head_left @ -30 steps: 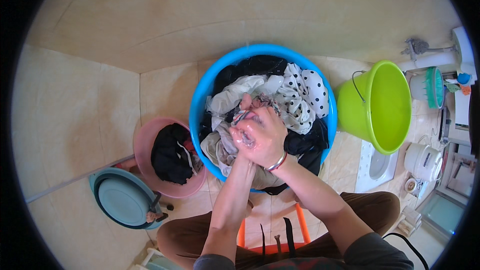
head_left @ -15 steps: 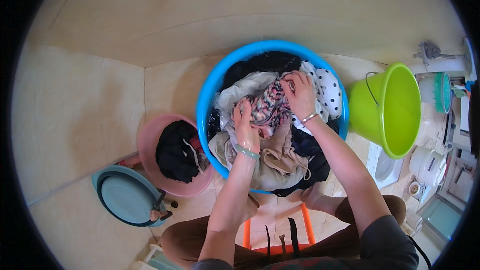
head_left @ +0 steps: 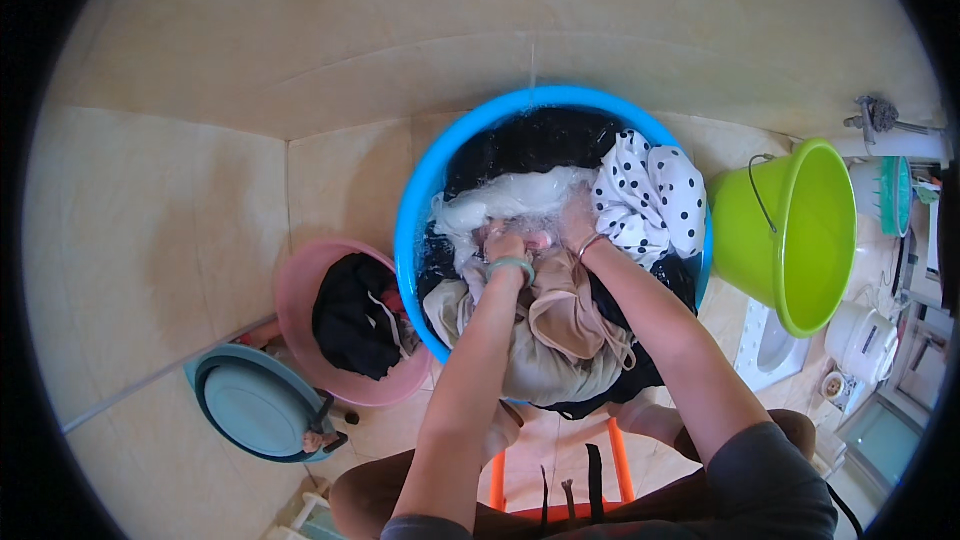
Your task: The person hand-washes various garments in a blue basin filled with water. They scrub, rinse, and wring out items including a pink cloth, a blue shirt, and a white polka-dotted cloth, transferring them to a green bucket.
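Note:
Both my hands are down in the water of a large round blue tub full of wet clothes. My left hand, with a pale green bangle at the wrist, is curled. It grips a patterned garment, of which only a small pink patch shows between my hands. My right hand, wearing a silver bangle, is beside it, its fingers hidden by splashing water. White cloth lies just beyond my hands, and beige cloth nearer me. Polka-dot white cloth bulges at the right, dark cloth at the far side.
A pink basin holding dark clothes stands left of the tub. Near it is a grey-blue basin. A lime green bucket is close on the right, with a white lidded pail beyond. Tiled wall rises behind the tub.
My hands have pushed the patterned garment down into the water, where it is nearly out of sight. Water splashes around my hands, and my view has shifted slightly.

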Demonstrator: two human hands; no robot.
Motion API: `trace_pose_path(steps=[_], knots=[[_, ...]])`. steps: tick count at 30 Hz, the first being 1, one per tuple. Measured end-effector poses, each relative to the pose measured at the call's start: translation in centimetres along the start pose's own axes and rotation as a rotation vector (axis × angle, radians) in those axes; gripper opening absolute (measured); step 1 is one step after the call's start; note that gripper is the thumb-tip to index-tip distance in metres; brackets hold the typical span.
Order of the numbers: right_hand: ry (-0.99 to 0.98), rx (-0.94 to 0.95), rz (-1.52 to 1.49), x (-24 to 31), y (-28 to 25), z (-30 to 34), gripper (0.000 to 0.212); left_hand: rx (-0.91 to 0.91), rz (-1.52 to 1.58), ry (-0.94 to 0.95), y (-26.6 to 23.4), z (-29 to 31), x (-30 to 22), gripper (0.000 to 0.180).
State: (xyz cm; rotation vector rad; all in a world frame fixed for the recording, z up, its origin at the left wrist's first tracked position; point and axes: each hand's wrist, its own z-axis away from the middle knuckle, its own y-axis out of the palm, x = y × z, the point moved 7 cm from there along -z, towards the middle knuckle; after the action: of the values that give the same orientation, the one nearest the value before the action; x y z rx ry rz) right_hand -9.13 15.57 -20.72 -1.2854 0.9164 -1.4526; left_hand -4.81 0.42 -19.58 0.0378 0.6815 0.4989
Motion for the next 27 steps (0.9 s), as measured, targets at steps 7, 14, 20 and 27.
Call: trace_pose_path(steps=[7, 14, 20, 27], knots=[[-0.226, -0.196, -0.699, 7.4, -14.5, 4.5, 0.019, 0.228, 0.06, -0.047, -1.3, 3.2, -2.6, 0.051], [-0.726, -0.057, -0.75, 15.4, -28.8, 13.4, 0.02, 0.627, 0.622, -0.145, 2.9, 11.5, -8.6, 0.068], [-0.365, -0.388, -0.491, 16.9, -28.0, 16.8, 0.044, 0.851, 0.762, -0.128, 5.3, 14.9, -11.0, 0.041], [-0.332, -0.656, -0.463, 18.0, -27.8, 15.6, 0.046, 0.921, 0.707, -0.195, 3.6, 16.8, -9.0, 0.035]])
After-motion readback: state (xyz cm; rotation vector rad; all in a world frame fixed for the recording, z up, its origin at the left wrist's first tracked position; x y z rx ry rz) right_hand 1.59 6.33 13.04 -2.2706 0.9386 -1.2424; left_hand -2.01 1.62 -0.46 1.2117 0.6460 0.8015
